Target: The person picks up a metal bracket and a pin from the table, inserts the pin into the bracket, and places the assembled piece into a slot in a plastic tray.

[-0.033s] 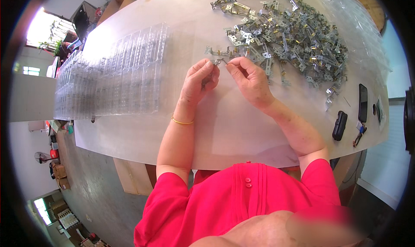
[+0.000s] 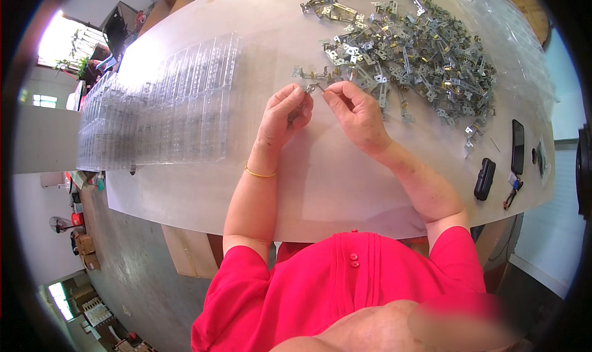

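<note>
My left hand (image 2: pixel 283 118) is closed round a small grey metal bracket (image 2: pixel 312 88), pinching it between thumb and forefinger. The rest of that part is hidden in the curled fingers. Close on its right, my right hand (image 2: pixel 362 119) pinches a thin dark end at the bracket; whether this is a separate piece is too small to tell. Just beyond my fingertips lie a few loose metal brackets (image 2: pixel 314 74) with brass-coloured bits. They border a large heap of similar metal parts (image 2: pixel 425 62) at the far right of the pale table (image 2: pixel 203 195).
Clear plastic blister trays (image 2: pixel 166 105) stand in rows on the left. Clear plastic wrapping (image 2: pixel 518 44) lies at the far right edge. To my right are a black oblong case (image 2: pixel 485 179), a black phone (image 2: pixel 517 145) and a bunch of keys (image 2: pixel 512 193).
</note>
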`<state>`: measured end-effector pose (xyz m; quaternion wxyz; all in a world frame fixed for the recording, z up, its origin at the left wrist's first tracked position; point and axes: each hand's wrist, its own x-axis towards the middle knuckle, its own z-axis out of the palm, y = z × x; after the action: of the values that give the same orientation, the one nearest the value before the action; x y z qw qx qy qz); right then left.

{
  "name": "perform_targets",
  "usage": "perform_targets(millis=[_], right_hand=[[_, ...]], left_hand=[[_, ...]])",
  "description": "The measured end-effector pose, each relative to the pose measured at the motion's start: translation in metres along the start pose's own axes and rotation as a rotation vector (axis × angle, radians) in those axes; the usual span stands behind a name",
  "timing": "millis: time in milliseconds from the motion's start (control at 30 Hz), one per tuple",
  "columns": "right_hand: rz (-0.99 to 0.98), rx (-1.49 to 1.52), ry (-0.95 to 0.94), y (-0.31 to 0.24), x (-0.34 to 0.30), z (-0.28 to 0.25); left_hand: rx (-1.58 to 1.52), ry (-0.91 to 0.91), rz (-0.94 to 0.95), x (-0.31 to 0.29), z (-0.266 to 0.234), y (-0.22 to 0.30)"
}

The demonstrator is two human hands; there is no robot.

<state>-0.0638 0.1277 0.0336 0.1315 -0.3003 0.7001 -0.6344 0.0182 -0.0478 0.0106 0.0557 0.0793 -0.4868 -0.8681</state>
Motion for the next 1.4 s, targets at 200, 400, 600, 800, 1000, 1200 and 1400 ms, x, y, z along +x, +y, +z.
perform_targets(millis=[200,400,600,800,1000,1200,1400], right_hand=[[0.033,-0.014,-0.009,0.001,0.002,-0.002],[0.048,-0.054,-0.008,-0.001,0.003,-0.004],[0.003,-0.062,-0.011,0.003,0.005,-0.006],[0.351,0.316,-0.17,-0.005,0.01,-0.015],[0.241,0.109,-0.222,-0.003,0.012,-0.015],[-0.041,0.215,0.015,0.007,0.014,-0.008],[-0.037,0.131,-0.038,0.0,0.011,-0.011]], left_hand=[[0.055,0.027,0.001,0.0,-0.003,-0.002],[0.176,0.08,0.009,-0.004,0.002,0.004],[0.332,0.014,-0.01,-0.004,0.003,0.001],[0.407,-0.032,-0.015,-0.004,0.005,-0.001],[0.504,-0.046,-0.022,-0.008,0.019,0.0],[0.662,0.033,0.125,-0.005,0.016,-0.015],[0.609,0.103,0.241,-0.004,0.011,-0.021]])
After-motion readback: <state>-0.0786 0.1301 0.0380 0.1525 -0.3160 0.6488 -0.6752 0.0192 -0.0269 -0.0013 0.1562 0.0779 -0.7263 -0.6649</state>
